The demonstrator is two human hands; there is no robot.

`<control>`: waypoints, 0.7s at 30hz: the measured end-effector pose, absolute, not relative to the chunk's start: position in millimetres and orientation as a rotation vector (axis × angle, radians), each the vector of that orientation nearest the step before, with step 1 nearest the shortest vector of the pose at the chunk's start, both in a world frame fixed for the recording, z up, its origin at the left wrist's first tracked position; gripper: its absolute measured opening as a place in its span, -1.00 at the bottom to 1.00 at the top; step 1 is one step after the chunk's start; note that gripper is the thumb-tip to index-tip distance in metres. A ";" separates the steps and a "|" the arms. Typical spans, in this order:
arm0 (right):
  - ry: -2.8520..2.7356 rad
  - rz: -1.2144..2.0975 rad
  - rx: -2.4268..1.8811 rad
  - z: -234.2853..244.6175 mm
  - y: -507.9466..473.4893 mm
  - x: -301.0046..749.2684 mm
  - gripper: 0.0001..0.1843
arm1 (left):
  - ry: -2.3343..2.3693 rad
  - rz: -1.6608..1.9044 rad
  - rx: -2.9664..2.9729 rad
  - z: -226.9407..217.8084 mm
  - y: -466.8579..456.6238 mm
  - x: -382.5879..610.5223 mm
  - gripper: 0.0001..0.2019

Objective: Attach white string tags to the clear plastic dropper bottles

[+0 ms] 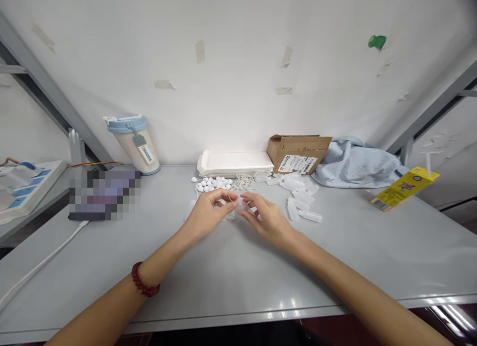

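Note:
Near the middle of the table, my left hand (210, 209) and my right hand (266, 217) are close together. My right thumb and fingers pinch a small translucent plastic bottle (242, 205), mostly covered by fingers. A thin pale string (230, 194) loops at my left fingertips, which are pinched together on it beside the bottle. Behind my hands lie a cluster of small white caps (213, 183) and a tangle of white strings (244, 182). Past my right hand are several loose translucent bottles (300, 194). More translucent pieces show partly under my left hand.
White stacked trays (238, 162), a cardboard box (298, 155) and a light blue cloth (357, 162) stand along the wall. A yellow drink carton (404, 188) with a straw is right. At left are a tumbler (136, 145), a blurred-out phone (106, 194) with cable and a power strip (33, 189).

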State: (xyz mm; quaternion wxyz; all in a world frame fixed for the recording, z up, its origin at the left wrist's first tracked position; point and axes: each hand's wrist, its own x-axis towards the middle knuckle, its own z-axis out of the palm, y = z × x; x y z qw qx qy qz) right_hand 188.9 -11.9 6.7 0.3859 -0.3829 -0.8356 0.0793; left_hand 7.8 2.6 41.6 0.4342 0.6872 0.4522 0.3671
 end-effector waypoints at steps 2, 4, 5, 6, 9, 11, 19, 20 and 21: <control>-2.115 0.222 -0.979 7.0 -11.5 188.8 -0.73 | 1.112 0.923 1.712 41.8 1.8 8.2 -0.77; -2.107 0.247 -0.990 8.0 -11.7 188.5 -0.78 | 1.112 0.920 1.713 41.6 0.9 9.0 -0.77; -2.096 0.261 -1.000 8.5 -11.9 188.2 -0.80 | 1.111 0.915 1.711 41.4 0.5 9.4 -0.77; -2.080 0.274 -1.011 8.9 -12.2 187.8 -0.82 | 1.103 0.907 1.709 41.1 0.1 9.8 -0.76; -2.016 0.316 -1.050 9.8 -13.7 186.0 -0.85 | 1.045 0.884 1.705 40.6 -0.9 11.2 -0.76; -1.972 0.346 -1.069 10.9 -14.7 184.7 -0.85 | 1.022 0.876 1.713 41.0 -1.2 12.1 -0.77; -1.814 0.736 -1.164 23.1 -15.9 182.9 -0.85 | 1.145 0.878 1.861 38.6 0.3 13.5 -0.78; -1.793 0.786 -1.173 23.5 -15.5 182.9 -0.83 | 1.182 0.895 1.897 36.3 0.3 13.4 -0.78; -1.770 0.821 -1.180 23.2 -14.9 182.9 -0.81 | 1.222 0.929 1.950 33.9 0.1 13.4 -0.79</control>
